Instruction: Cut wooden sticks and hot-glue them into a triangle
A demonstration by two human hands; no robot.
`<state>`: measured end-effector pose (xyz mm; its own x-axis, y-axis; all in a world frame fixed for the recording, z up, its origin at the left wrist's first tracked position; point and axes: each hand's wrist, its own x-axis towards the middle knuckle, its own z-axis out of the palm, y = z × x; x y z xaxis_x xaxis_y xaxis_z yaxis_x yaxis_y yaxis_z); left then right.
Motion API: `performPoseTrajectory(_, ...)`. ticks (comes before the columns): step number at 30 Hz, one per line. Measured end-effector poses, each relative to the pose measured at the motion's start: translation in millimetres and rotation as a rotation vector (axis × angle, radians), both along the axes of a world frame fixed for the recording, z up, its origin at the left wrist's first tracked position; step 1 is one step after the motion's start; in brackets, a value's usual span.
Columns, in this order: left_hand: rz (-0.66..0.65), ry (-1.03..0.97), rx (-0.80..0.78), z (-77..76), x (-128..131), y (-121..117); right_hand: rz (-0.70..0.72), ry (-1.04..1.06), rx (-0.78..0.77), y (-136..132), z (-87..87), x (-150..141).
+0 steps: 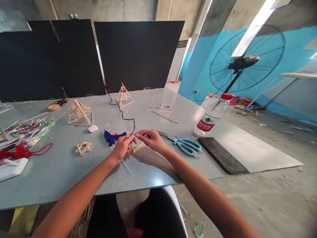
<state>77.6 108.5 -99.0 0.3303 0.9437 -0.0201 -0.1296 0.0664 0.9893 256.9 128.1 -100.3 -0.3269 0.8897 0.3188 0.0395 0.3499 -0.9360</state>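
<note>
Both my hands meet over the middle of the grey table point(61, 172). My left hand point(123, 147) is closed around thin wooden sticks point(138, 147) that slant toward the right. My right hand point(151, 139) pinches the upper end of the sticks with its fingertips. A blue glue gun point(112, 137) lies just behind my left hand, its black cable point(123, 117) running to the back. Blue-handled scissors point(185, 145) lie right of my right hand.
A stick star point(83, 148), two stick pyramids point(80, 114) point(124, 96), a white earbud case point(92, 129), loose sticks point(164, 115) and red cord point(19, 152) lie about. A water bottle point(210, 119) and dark phone point(223, 153) are at the right. A floor fan point(244, 61) stands beyond.
</note>
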Motion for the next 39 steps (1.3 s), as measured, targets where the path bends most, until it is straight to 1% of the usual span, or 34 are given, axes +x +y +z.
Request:
performPoseTrajectory(2,0.021,0.048,0.031,-0.9,-1,1,-0.006,-0.031,0.038,1,0.1,2)
performPoseTrajectory(4,0.012,0.082,0.046,-0.5,-3,3,-0.002,-0.053,0.062,1,-0.1,4)
performPoseTrajectory(8,-0.056,0.111,0.026,1.0,-9,4,0.003,-0.097,0.078,2,-1.3,8)
performPoseTrajectory(12,-0.165,0.121,-0.063,1.0,-11,3,0.014,-0.135,0.082,2,-3.0,8)
performPoseTrajectory(15,-0.256,0.066,-0.143,3.3,-10,2,-0.034,-0.091,0.063,5,-5.3,4)
performPoseTrajectory(18,-0.287,-0.045,-0.154,5.9,-8,2,-0.066,-0.036,-0.006,9,-7.7,1)
performPoseTrajectory(21,-0.273,-0.122,-0.125,3.7,-5,3,-0.021,-0.032,-0.06,10,-8.1,0)
performPoseTrajectory(25,-0.288,-0.144,-0.062,-2.0,-4,4,0.064,-0.062,-0.059,5,-4.4,2)
performPoseTrajectory(27,-0.337,-0.114,-0.034,-1.2,-6,3,0.114,-0.088,-0.054,3,-1.1,4)
performPoseTrajectory(32,-0.546,0.043,-0.02,9.4,-12,-4,0.224,-0.17,-0.013,-7,10.4,10)
performPoseTrajectory(34,-0.593,0.105,-0.002,10.9,-12,-6,0.273,-0.202,0.0,-12,15.2,11)
performPoseTrajectory(37,-0.581,0.185,0.061,6.7,-9,-4,0.318,-0.228,0.017,-17,19.8,13)
performPoseTrajectory(39,-0.505,0.225,0.129,1.9,-9,1,0.291,-0.216,0.05,-18,19.8,13)
